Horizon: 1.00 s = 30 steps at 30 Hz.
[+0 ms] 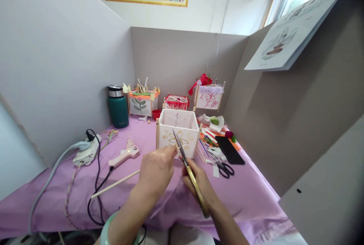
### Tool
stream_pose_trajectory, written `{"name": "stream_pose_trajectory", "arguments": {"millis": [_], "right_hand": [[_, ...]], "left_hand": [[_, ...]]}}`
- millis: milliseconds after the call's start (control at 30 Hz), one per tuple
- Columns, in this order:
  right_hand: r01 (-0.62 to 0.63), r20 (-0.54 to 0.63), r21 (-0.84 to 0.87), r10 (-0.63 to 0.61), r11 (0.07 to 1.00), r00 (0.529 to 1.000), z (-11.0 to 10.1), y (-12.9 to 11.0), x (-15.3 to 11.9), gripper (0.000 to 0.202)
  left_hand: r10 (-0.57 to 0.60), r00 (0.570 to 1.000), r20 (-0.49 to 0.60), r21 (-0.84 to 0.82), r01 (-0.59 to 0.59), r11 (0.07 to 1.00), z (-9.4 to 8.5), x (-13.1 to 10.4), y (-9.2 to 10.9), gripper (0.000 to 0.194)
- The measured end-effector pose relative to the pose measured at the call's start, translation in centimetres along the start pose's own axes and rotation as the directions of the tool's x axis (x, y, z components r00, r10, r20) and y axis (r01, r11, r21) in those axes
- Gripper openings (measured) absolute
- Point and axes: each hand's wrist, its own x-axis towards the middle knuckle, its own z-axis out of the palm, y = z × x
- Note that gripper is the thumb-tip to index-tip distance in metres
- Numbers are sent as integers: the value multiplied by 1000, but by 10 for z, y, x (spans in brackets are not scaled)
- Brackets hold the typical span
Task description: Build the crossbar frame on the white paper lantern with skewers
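My left hand is closed in a pinch in front of a white box with a yellow flower drawn on its side and wooden posts at its corners. A long thin wooden stick runs from this hand out to the lower left. My right hand is wrapped round scissors with golden handles. Their blades point up and away, beside my left fingertips and in front of the box. A small pale piece shows at the left fingertips near the blades; its outline is unclear.
A pink glue gun, power strip and cables lie left. A green bottle and decorated boxes stand behind. Black scissors, a black phone and craft bits lie right on the purple cloth.
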Motion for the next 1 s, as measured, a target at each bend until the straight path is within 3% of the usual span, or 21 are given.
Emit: {"name": "stream_pose_trajectory", "arguments": {"millis": [267, 500, 700, 1000], "right_hand": [[-50, 18, 43, 49, 998, 999, -2, 2, -2, 54], [-26, 69, 32, 24, 999, 997, -4, -6, -4, 39], [-20, 99, 42, 16, 999, 995, -6, -17, -5, 35], [17, 48, -11, -16, 1000, 999, -4, 4, 0, 59]], "left_hand": [[-22, 989, 145, -136, 42, 990, -12, 13, -1, 30], [71, 979, 192, -236, -24, 971, -16, 18, -8, 33], [45, 973, 228, -194, 0, 981, -21, 18, -4, 31], [18, 975, 224, -82, 0, 997, -16, 18, -5, 30]]}}
